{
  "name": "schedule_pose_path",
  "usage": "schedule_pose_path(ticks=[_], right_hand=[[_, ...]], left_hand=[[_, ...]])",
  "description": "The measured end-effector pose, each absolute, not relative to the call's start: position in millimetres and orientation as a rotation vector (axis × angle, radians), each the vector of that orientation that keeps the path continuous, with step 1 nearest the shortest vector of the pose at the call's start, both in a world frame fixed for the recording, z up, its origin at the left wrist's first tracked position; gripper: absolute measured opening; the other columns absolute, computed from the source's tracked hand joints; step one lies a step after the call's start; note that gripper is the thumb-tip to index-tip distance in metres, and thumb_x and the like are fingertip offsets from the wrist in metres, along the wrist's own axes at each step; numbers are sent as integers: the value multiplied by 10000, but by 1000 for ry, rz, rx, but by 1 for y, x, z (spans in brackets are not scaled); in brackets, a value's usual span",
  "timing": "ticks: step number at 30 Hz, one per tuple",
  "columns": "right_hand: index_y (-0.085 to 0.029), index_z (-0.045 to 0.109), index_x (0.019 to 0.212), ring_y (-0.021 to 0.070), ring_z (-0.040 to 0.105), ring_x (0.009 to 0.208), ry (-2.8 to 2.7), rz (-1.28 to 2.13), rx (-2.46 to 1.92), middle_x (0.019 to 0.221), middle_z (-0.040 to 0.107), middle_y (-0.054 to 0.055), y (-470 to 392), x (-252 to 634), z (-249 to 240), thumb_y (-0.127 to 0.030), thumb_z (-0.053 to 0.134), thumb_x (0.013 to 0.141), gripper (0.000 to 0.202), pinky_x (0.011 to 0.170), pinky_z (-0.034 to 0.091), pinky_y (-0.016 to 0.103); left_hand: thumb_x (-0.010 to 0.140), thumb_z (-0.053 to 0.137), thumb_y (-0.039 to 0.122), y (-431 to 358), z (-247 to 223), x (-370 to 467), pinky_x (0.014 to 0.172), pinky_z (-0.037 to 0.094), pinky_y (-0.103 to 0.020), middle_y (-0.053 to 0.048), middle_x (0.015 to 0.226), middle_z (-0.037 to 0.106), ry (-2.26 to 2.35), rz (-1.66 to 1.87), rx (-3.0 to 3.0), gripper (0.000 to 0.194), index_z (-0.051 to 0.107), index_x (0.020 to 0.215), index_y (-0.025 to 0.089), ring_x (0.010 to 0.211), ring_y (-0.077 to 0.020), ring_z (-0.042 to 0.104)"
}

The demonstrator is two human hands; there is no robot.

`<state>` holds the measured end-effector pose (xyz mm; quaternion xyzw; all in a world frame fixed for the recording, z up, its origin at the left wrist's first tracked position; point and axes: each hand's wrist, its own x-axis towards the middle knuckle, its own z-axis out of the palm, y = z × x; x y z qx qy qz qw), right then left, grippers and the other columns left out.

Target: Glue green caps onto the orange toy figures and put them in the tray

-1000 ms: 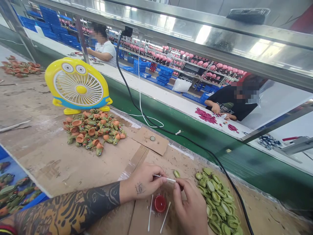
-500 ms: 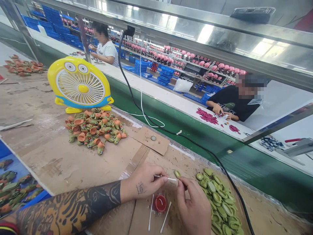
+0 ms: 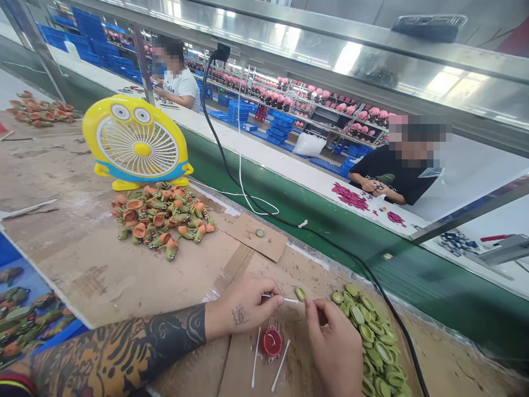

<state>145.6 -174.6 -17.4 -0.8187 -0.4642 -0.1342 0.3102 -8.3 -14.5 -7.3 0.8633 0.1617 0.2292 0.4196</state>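
Note:
My left hand [image 3: 248,306] pinches a white cotton swab [image 3: 291,301] whose tip points right, toward my other hand. Thumb and fingers of my right hand [image 3: 330,339] are pressed together near that tip; whatever they may hold is hidden. A single green oval piece [image 3: 300,293] lies on the cardboard just beyond the swab tip. Below my hands is a small red pot [image 3: 271,342], with one loose swab [image 3: 255,358] on its left and another [image 3: 280,366] on its right. Green oval pieces [image 3: 378,347] are heaped right of my right hand.
Green-and-orange figures [image 3: 161,218] are piled before a yellow fan [image 3: 142,149]. A blue tray [image 3: 68,331] of figures is at left. A cardboard piece [image 3: 256,237] holds a bottle cap. A black cable [image 3: 367,270] crosses the right side. Two people sit across the green-edged line.
My right hand has moved slightly right, away from the swab tip. My left hand still holds the swab in nearly the same place.

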Motion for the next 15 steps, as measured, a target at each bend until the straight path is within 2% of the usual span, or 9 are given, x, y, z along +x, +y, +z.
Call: schedule_pose_path(ticks=[3,8,15], right_hand=[[-246,641,760,183,636,608,-1211,-361,-2188,686,674,0,-175,148,-18,-579,467,1024,460,577,421,288],[-223,671,1030,170,659,725,-1290,-399,-2040,872,692,27,-173,149,-20,-437,520,1016,262,657,492,267],[-239,671,996,153,670,790,-1416,-269,-1860,888,701,16,-167,134,-23,-287,554,1011,127,698,522,246]], left_hand=[[896,624,242,-15,-8,-8,668,427,-249,-23,752,764,407,578,2155,167,763,828,182,700,-163,676],[894,621,252,-15,-7,-8,656,426,-247,-18,727,752,417,569,2124,176,754,804,179,672,-156,657],[873,631,217,-16,-6,-8,636,405,-243,-7,708,741,414,582,2154,143,751,801,186,649,-148,640]])
